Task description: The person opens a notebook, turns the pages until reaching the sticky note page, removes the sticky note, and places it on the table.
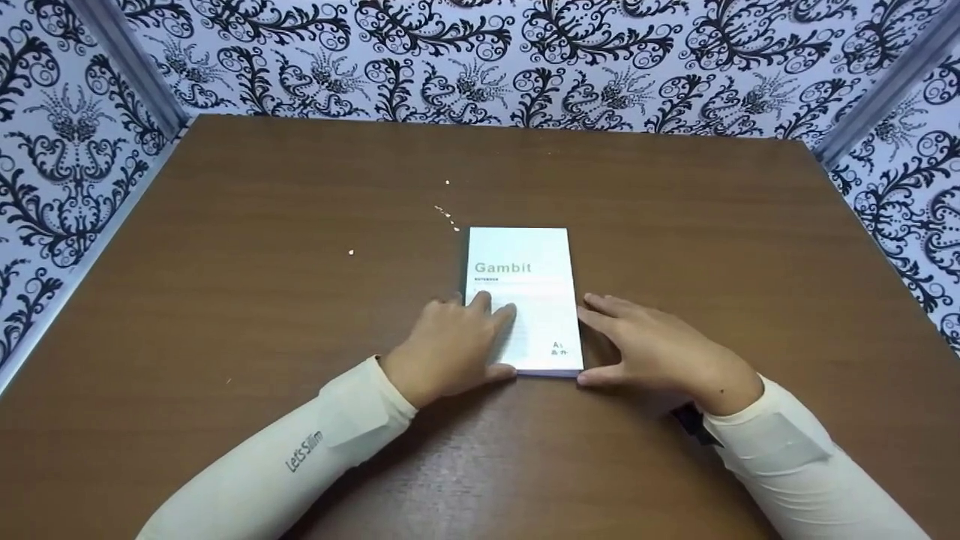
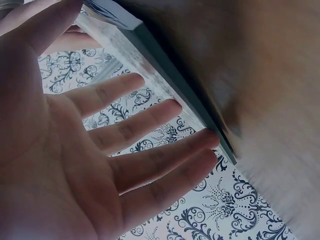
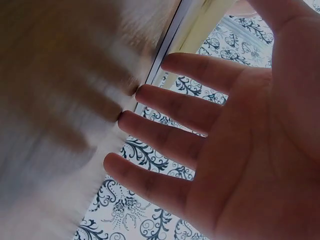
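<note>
A white notebook (image 1: 536,251) with "Gambit" printed on its cover lies flat on the brown table, its long sides running away from me. My left hand (image 1: 454,345) is at its left side, with the index and middle fingertips over the cover and the thumb by the near edge. In the left wrist view the fingers are spread and nearly straight along the notebook's dark spine (image 2: 172,75). Beside the right edge is my right hand (image 1: 660,349), thumb at the near right corner. The right wrist view shows its straight, separated fingers (image 3: 180,102) along that edge, gripping nothing.
Small pale crumbs (image 1: 448,216) lie on the table (image 1: 300,187) behind and left of the notebook. Patterned black-and-white walls (image 1: 480,60) stand behind the table and at both sides. A dark strap (image 1: 694,424) shows under the right cuff.
</note>
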Available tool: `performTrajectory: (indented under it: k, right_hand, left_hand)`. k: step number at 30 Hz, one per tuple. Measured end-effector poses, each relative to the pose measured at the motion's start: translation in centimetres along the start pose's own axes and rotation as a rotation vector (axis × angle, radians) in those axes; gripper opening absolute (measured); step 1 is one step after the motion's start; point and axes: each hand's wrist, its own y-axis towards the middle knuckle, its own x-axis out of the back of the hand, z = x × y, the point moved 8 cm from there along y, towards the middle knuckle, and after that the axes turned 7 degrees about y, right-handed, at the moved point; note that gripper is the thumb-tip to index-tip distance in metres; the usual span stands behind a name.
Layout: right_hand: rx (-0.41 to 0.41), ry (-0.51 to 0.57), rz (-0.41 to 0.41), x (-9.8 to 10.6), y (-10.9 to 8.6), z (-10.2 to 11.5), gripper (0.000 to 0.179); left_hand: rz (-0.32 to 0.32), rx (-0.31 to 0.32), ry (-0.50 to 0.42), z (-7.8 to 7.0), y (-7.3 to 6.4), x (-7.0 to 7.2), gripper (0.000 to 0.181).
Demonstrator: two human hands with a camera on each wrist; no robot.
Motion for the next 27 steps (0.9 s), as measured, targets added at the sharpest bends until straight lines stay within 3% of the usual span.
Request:
performTrajectory:
  k: [7, 16, 27]
  right_hand:
    - [0.023, -0.022, -0.033, 0.06, 0.04, 0.35, 0.081]
    - [0.064, -0.03, -0.048, 0.14, 0.07, 0.99, 0.071]
    - [0.055, -0.04, -0.038, -0.03, 0.09, 0.91, 0.069]
  left_hand:
    - [-0.022, -0.035, -0.04, 0.25, -0.16, 0.22, 0.064]
    - [0.013, -0.1, -0.161, 0.68, -0.12, 0.21, 0.06]
    - [-0.019, -0.13, -0.165, 0.85, -0.05, 0.42, 0.059]
